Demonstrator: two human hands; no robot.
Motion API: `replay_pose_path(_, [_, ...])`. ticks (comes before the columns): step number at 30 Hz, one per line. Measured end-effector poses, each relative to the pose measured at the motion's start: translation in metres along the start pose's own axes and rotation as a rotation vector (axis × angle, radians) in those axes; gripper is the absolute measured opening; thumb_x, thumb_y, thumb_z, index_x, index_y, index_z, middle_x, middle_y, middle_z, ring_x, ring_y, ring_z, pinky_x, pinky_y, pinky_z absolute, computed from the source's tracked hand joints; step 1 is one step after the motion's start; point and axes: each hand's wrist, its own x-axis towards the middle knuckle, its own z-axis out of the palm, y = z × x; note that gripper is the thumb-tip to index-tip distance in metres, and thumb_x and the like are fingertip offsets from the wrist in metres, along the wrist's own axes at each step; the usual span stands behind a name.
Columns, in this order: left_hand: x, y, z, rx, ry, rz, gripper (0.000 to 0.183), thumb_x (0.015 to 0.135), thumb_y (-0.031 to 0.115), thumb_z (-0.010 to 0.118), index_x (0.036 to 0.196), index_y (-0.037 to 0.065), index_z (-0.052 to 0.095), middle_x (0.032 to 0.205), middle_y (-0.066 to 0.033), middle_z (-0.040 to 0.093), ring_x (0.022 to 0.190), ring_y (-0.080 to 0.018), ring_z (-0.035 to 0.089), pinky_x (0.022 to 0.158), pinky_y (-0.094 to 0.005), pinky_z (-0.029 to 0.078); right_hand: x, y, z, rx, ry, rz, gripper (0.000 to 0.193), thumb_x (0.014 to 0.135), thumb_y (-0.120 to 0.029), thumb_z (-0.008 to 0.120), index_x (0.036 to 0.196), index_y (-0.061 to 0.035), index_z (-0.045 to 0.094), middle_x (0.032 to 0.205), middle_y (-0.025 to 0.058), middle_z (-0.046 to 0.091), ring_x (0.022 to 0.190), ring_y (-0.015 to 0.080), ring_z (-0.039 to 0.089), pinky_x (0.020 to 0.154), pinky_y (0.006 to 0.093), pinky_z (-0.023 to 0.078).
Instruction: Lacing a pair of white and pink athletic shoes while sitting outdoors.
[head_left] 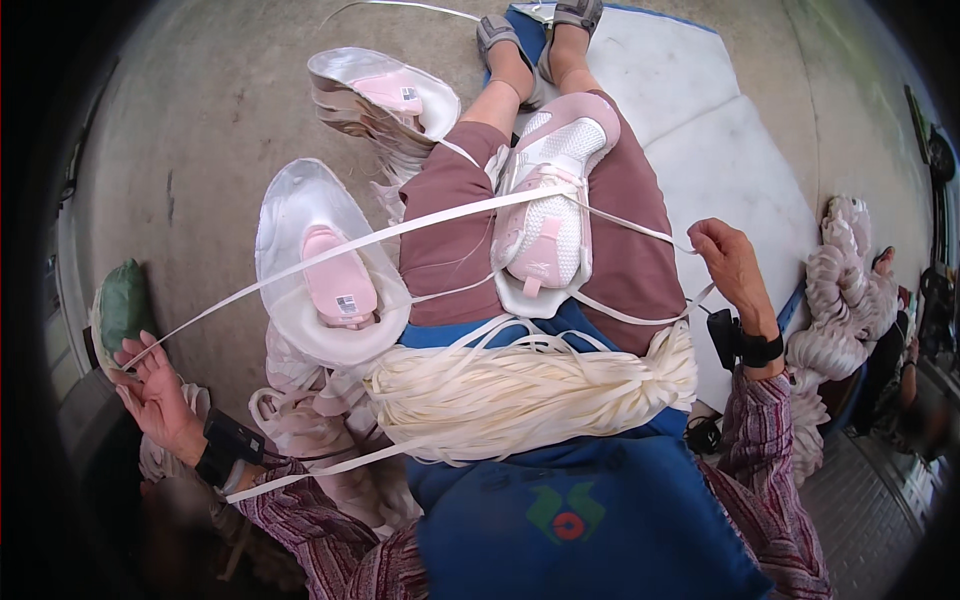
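Across my thighs lies a white and pink mesh shoe upper (545, 225), its heel tab toward me. A flat white shoelace (380, 234) stretches taut from its eyelets out to my left hand (165, 400), far to the left. The lace runs between that hand's fingers, which are partly spread. My right hand (730, 265), right of the shoe, has its fingers curled in a pinch at the end of another thin lace length (625, 222). A further lace loop hangs below that hand. On my lap rests a thick bundle of cream laces (530, 390).
Stacks of similar shoe uppers (335, 280) stand at my left, with another stack (385, 95) beyond. A heap of white uppers (840, 290) is at the right. White sheeting (715, 150) covers the floor near my feet. A green bundle (124, 305) sits by my left hand.
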Motion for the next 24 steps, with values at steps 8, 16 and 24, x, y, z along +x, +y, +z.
replay_pose_path(8, [-0.026, -0.042, 0.022, 0.159, -0.72, -0.444, 0.02, 0.101, 0.016, 0.044, 0.107, -0.001, 0.052, 0.088, -0.0042, 0.05, 0.065, -0.0081, 0.041, 0.063, -0.0231, 0.037, -0.009, -0.098, 0.045, 0.147, -0.002, -0.295, 0.02, 0.089, -0.015, 0.06, 0.101, 0.0008, 0.063, 0.09, 0.0159, 0.065, 0.08, 0.0308, 0.062, 0.073, 0.0349, 0.049])
replay_pose_path(16, [-0.18, -0.195, 0.12, 0.857, -1.15, -0.595, 0.025, 0.097, 0.017, 0.051, 0.114, 0.0, 0.059, 0.103, -0.0087, 0.068, 0.058, -0.002, 0.046, 0.056, -0.0165, 0.041, -0.005, -0.119, 0.079, -0.258, 0.017, -0.603, 0.024, 0.089, -0.02, 0.062, 0.094, 0.0025, 0.059, 0.082, 0.02, 0.064, 0.074, 0.0383, 0.063, 0.064, 0.0427, 0.048])
replay_pose_path(24, [-0.178, -0.245, 0.116, 1.176, -1.394, -0.224, 0.022, 0.094, 0.017, 0.052, 0.107, 0.002, 0.061, 0.09, -0.0113, 0.067, 0.061, -0.0166, 0.058, 0.06, -0.0274, 0.047, -0.014, -0.121, 0.071, -0.372, 0.014, -0.581, 0.012, 0.087, -0.012, 0.064, 0.089, -0.0001, 0.063, 0.077, 0.0173, 0.064, 0.067, 0.0342, 0.062, 0.059, 0.0371, 0.048])
